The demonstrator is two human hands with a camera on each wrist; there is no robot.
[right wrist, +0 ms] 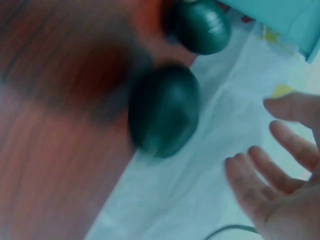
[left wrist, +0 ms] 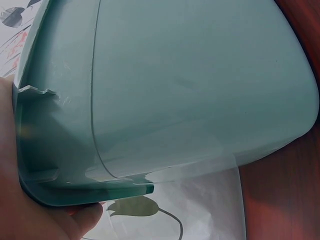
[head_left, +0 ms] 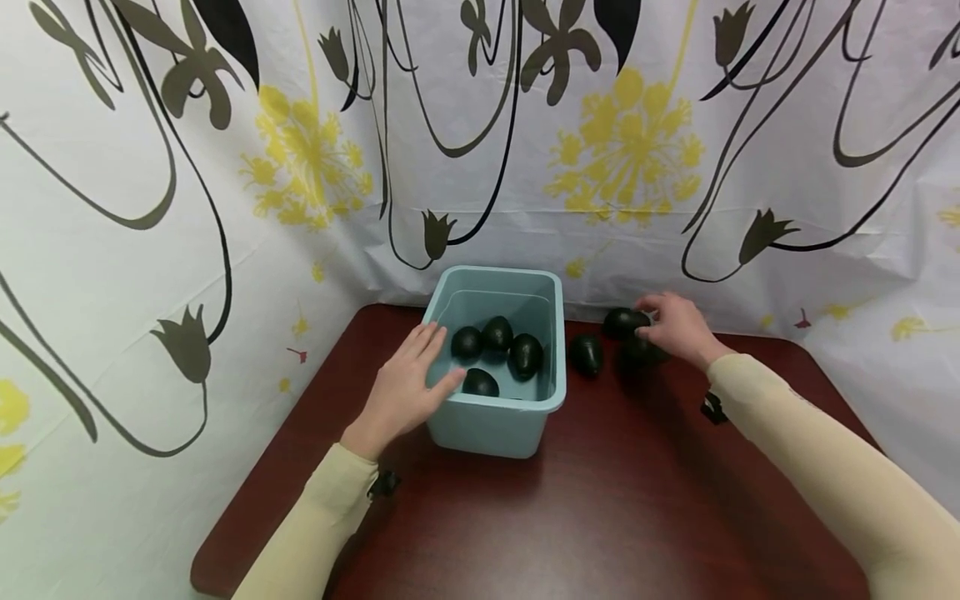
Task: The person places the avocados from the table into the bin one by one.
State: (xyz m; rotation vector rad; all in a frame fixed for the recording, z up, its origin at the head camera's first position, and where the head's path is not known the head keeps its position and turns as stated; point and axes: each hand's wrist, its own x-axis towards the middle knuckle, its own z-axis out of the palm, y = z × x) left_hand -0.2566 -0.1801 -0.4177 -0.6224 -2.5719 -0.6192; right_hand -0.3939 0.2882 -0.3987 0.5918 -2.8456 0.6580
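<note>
A light blue-green plastic bin (head_left: 487, 427) stands on the table with several dark green avocados (head_left: 526, 357) inside. My left hand (head_left: 401, 387) rests at the bin's left front rim, fingers stretched out along it; in the left wrist view the bin's outer wall (left wrist: 200, 90) fills most of the picture. To the right of the bin, more avocados (head_left: 587, 355) lie on the table. Over them is my right hand (head_left: 675, 327), its fingers loosely bent beside the rearmost avocado (head_left: 625, 322). In the right wrist view that hand (right wrist: 280, 180) holds nothing, apart from a blurred avocado (right wrist: 165, 110).
The dark red-brown table (head_left: 630, 500) ends at a white sheet (head_left: 465, 192) with printed flowers, which hangs behind it and to the left. The bin's right wall stands between its avocados and those on the table.
</note>
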